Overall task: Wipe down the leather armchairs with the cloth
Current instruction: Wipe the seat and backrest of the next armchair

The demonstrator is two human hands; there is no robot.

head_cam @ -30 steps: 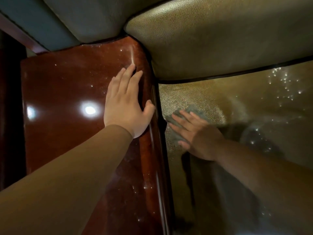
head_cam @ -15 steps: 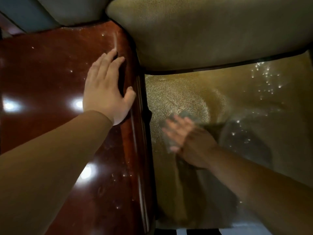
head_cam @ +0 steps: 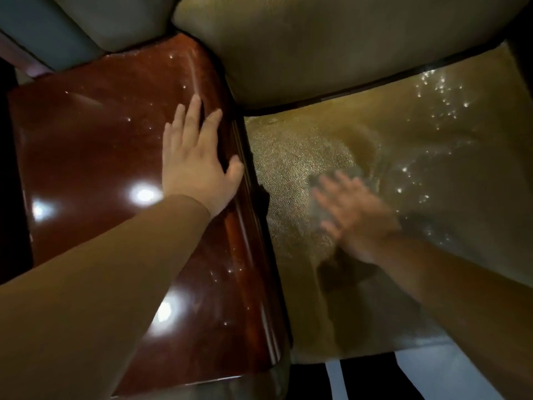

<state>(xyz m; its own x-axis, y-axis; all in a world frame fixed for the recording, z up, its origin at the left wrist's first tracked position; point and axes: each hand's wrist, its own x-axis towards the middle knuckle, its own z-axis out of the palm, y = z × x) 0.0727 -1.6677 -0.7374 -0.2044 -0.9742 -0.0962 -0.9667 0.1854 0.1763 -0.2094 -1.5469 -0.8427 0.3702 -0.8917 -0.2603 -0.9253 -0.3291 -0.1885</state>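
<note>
Right hand (head_cam: 357, 215) flat on the grey cloth (head_cam: 331, 186), fingers straight and spread, pressing it down onto the tan leather seat (head_cam: 288, 157) of the armchair; blurred, so finer finger detail not readable; cloth showing only past the fingertips and along the thumb side, the rest hidden under the palm; nothing curled round it. Just beyond the fingertips, a grainy, brightly lit patch of seat leather; farther up, the padded backrest (head_cam: 331, 47); off to the wrist's outer side, scattered glints on the leather. Left hand (head_cam: 196, 166) spread open, palm down on the glossy red-brown wooden armrest (head_cam: 101, 145), holding nothing; thumb lying at the armrest's inner edge, beside the seat.
</note>
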